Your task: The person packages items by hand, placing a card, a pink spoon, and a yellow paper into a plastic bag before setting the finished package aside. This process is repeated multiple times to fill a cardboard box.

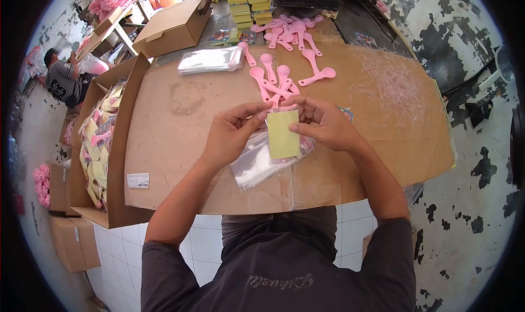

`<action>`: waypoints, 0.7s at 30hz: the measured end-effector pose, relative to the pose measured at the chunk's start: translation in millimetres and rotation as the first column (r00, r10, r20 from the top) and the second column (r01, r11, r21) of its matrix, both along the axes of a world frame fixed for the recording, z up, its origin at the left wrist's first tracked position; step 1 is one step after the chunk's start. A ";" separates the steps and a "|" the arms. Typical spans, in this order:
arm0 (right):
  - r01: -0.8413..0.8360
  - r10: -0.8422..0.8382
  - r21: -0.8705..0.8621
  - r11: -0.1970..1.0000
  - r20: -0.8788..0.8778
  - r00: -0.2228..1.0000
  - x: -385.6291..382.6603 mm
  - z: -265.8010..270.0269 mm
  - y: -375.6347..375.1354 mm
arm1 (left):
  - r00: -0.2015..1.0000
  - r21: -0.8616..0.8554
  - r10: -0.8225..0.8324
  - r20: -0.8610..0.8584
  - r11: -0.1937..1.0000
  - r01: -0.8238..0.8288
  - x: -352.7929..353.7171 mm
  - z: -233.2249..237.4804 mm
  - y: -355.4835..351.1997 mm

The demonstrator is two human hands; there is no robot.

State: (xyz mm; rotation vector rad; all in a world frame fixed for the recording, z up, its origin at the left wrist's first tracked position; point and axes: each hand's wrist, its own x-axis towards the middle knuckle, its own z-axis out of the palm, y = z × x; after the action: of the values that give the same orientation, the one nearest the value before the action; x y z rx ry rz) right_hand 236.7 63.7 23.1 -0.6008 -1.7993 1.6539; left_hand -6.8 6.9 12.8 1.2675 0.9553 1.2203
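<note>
In front of me my right hand grips a yellow card by its right edge, thumb across the front. At the card's upper left, my left hand pinches with thumb and forefinger what looks like the mouth of a clear plastic bag; the card hides most of it. Under both hands lies a stack of clear plastic bags. Just beyond my fingertips several pink measuring spoons are scattered. A printed card shows partly behind my right hand.
A cardboard box of packed spoons and cards stands left. Wrapped clear bags, a spoon pile and yellow card stacks lie at the back. Plastic strips lie right. Another person sits far left.
</note>
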 end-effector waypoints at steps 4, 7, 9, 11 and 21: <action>-0.017 0.017 0.005 1.000 -0.021 1.000 2.1 5.3 0.6 | 0.998 0.064 0.016 0.060 0.998 -0.020 5.5 8.6 -4.5; -0.035 0.037 0.035 0.999 -0.045 0.998 1.5 12.8 -3.8 | 0.996 0.037 -0.090 -0.022 0.995 0.090 4.8 11.1 -11.0; -0.018 0.018 0.042 0.999 -0.020 1.000 6.1 11.0 -4.2 | 0.992 -0.033 -0.108 -0.058 0.994 0.107 0.5 19.3 -16.2; 0.054 -0.082 0.200 0.978 0.132 0.988 14.3 15.3 -3.6 | 0.994 -0.067 -0.076 -0.076 0.995 0.071 -11.7 22.1 -23.8; 0.174 -0.649 0.757 0.630 0.391 0.652 91.1 3.5 26.4 | 0.661 -0.004 0.504 0.556 0.797 -0.604 -124.0 23.7 -67.7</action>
State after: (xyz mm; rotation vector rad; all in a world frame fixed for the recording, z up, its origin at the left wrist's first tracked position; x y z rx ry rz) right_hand 327.8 90.1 26.6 -1.2439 -2.2683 0.3563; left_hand -130.8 -60.8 36.5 0.6789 0.8405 2.0633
